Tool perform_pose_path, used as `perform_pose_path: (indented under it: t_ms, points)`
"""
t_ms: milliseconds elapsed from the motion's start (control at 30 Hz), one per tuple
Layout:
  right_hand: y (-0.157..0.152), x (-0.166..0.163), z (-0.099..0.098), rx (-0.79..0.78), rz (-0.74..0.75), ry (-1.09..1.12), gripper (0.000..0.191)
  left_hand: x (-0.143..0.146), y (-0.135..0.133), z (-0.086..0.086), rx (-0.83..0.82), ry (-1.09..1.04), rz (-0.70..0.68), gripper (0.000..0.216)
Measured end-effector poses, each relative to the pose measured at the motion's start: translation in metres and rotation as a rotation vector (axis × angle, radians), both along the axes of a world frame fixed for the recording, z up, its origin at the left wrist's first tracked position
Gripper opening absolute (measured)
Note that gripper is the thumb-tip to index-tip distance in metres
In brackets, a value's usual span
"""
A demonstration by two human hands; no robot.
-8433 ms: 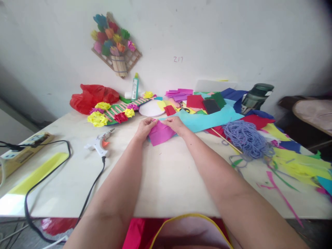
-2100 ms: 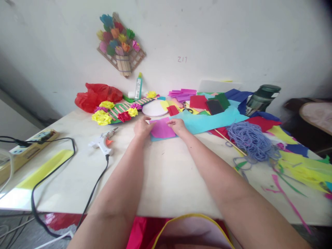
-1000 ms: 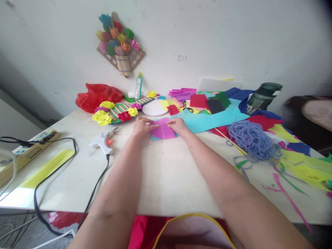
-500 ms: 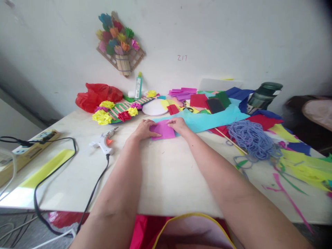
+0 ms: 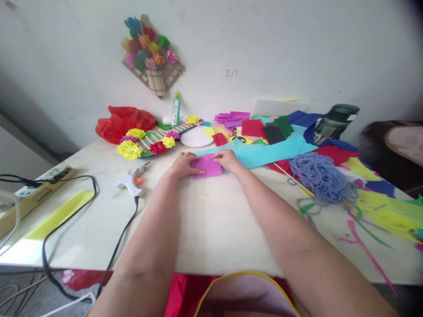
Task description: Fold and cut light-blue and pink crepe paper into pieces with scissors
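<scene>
A small purple sheet of paper (image 5: 207, 166) lies over the near left end of a long light-blue paper strip (image 5: 264, 152). At the sheet's left side is my left hand (image 5: 182, 164), its thumb on the purple surface and its fingers curled at the far left edge. My right hand (image 5: 228, 159) has its fingertips pinched at the upper right corner of the purple paper. Whether the blue strip is also between the fingers cannot be made out.
A glue gun (image 5: 132, 182) with a black cord lies left of my arm. Behind are a flower-decorated guitar-shaped craft (image 5: 155, 140), a glue bottle (image 5: 176, 109) and scissors (image 5: 240, 139). A blue yarn heap (image 5: 319, 177) and paper scraps lie right; a power strip (image 5: 39, 191) is far left.
Both hands stay at the purple paper in nearly the same pose. The whole view has shifted very slightly.
</scene>
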State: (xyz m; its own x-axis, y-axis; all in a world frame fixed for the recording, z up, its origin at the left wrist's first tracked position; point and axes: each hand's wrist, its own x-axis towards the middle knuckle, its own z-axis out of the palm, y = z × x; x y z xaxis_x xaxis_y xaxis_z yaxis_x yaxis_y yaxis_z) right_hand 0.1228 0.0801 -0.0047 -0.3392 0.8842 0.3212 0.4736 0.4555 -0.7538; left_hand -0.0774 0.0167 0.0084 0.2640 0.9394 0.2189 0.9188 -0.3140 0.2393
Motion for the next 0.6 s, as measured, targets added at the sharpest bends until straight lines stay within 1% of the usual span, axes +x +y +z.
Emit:
perform_pose_path:
  t_ms: [267,400,600]
  points:
    - [-0.0017,-0.0005,-0.0010,0.084,0.014,-0.080,0.016,0.0013,-0.0030,0.0011,0.003,-0.001,0.023,0.072]
    - [-0.0010,0.0004,-0.0021,0.095,0.012,-0.109,0.017,0.0023,-0.0041,0.0029,-0.017,-0.005,0.044,0.070]
    - [0.0001,0.0001,-0.0051,0.095,0.029,-0.112,0.017,0.0023,-0.0045,0.0038,-0.018,-0.007,0.029,0.071]
